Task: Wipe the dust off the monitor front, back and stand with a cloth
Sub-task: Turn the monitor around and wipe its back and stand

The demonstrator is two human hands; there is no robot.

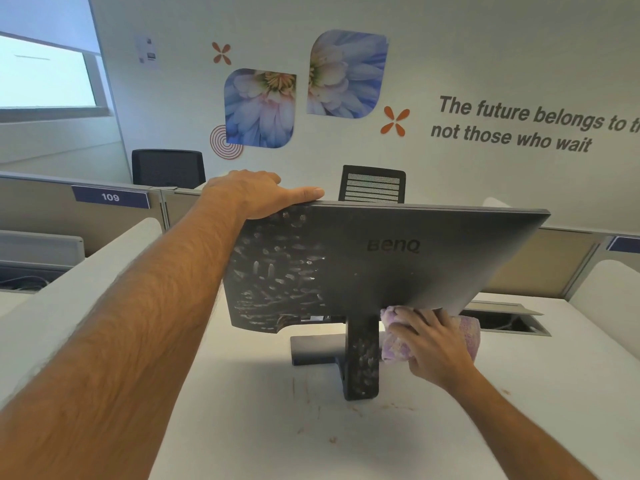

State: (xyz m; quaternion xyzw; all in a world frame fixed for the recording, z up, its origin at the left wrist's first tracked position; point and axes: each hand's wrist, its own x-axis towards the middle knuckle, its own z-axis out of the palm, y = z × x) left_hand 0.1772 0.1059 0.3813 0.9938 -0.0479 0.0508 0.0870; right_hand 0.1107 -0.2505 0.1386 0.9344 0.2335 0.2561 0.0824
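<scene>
A dark grey monitor stands on the white desk with its back toward me, tilted, the logo in the middle. White dusty smudges cover the left part of its back and the stand's upright. My left hand grips the top left corner of the monitor, thumb lying along the top edge. My right hand holds a bunched lilac cloth under the monitor's lower right edge, just right of the stand. The screen side is hidden.
The white desk carries small brown stains near the stand. A cable cut-out opens at the back right. Beige partitions, one numbered 109, and two black chairs stand behind.
</scene>
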